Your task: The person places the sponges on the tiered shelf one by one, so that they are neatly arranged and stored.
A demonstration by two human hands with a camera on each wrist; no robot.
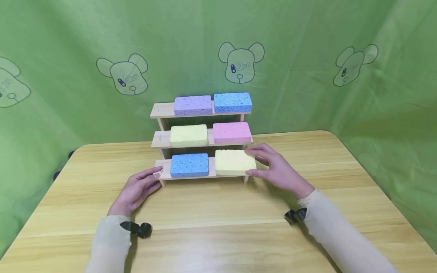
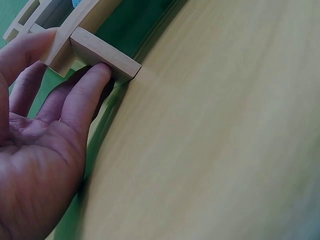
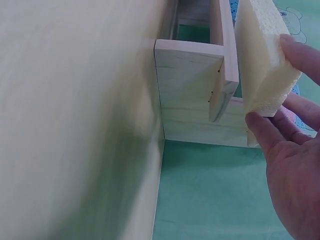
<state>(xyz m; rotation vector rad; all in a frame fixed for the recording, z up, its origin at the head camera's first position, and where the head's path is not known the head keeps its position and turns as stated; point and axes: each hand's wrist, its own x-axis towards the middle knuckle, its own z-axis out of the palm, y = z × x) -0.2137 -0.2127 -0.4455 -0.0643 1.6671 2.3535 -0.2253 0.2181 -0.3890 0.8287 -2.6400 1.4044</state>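
Note:
A three-tier wooden rack [image 1: 165, 172] stands on the table with two sponges on each of its levels. My left hand [image 1: 141, 187] pinches the left end of the lowest board, the thumb at its edge and a finger against the leg [image 2: 102, 52]. At the right end of that level, my right hand [image 1: 278, 168] holds a pale yellow sponge [image 1: 235, 162] between thumb and fingers. In the right wrist view this sponge [image 3: 265, 60] overhangs the board's end; whether it touches the board I cannot tell. Left of it lies a blue sponge [image 1: 189, 165].
The middle board carries a yellow sponge [image 1: 189, 135] and a pink sponge [image 1: 232, 132]. On the top one sit a purple sponge [image 1: 192, 105] and another blue sponge [image 1: 233, 102]. Behind the wooden table [image 1: 211, 227] hangs a green curtain [image 1: 191, 45] with bear-head prints.

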